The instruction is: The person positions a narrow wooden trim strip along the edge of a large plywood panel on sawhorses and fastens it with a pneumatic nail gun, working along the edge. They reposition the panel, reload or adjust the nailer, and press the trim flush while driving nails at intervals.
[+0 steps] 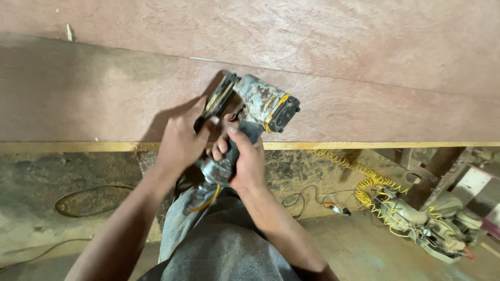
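Right hand (249, 161) fingers are wrapped tight around the handle of a worn nail gun (258, 106); left hand (182, 140) fingers pinch its black magazine. The tool is held just above the plywood worktop (78, 99), with a yellow coiled hose (364, 179) on the floor nearby.

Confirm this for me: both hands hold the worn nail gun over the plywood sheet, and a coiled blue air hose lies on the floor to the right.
Not quite: the coiled hose is yellow, not blue, as the head view shows. The rest stands: both hands hold the worn nail gun over the plywood sheet.
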